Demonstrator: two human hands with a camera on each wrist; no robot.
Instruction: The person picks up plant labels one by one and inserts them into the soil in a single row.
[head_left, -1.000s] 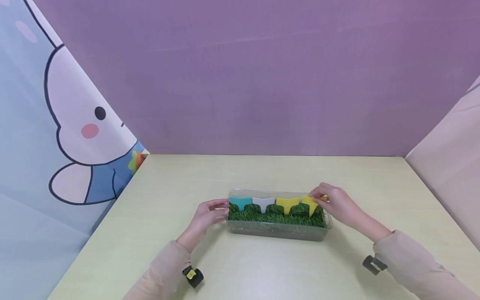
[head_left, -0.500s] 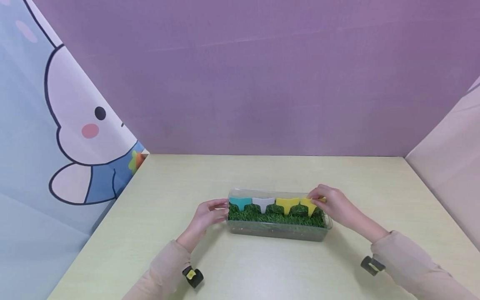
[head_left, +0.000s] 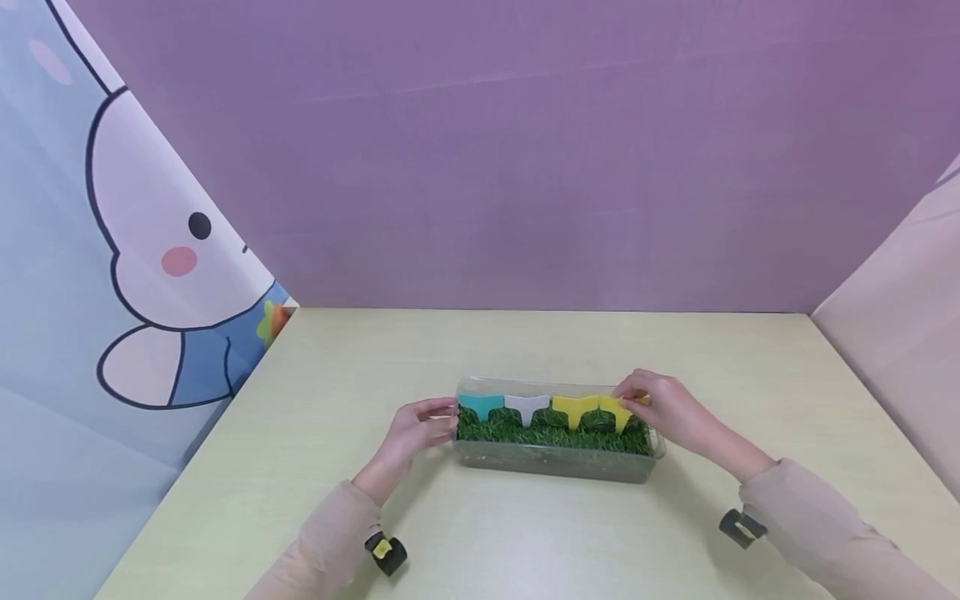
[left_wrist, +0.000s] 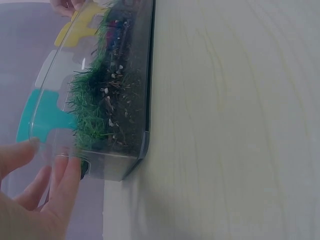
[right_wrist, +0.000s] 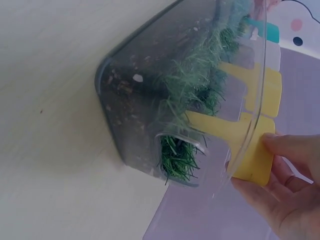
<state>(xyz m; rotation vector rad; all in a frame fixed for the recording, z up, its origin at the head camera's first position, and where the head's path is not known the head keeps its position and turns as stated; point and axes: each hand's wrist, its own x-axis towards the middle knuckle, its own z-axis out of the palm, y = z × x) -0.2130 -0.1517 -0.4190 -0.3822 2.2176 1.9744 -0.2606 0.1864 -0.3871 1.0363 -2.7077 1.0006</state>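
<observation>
1. Since a second ago, the right hand (head_left: 663, 408) has shifted slightly toward 9 o'clock, its fingers still pinching the end yellow tag (head_left: 620, 410).
2. The left hand (head_left: 417, 432) is unchanged, relaxed fingers resting on the clear box (head_left: 555, 463) at its 9 o'clock end.
3. The box, mid-table (head_left: 525, 350), holds green grass (head_left: 547, 433) with four upright tags: teal tag (head_left: 480, 404), white tag (head_left: 527, 406), yellow tag (head_left: 574, 408), and the pinched one at 3 o'clock.

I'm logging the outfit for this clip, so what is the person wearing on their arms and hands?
Both hands are bare. The left sleeve and right sleeve are long, loose and pale beige-pink. A small black wrist device with a yellow mark sits under the left cuff, another under the right.
</observation>
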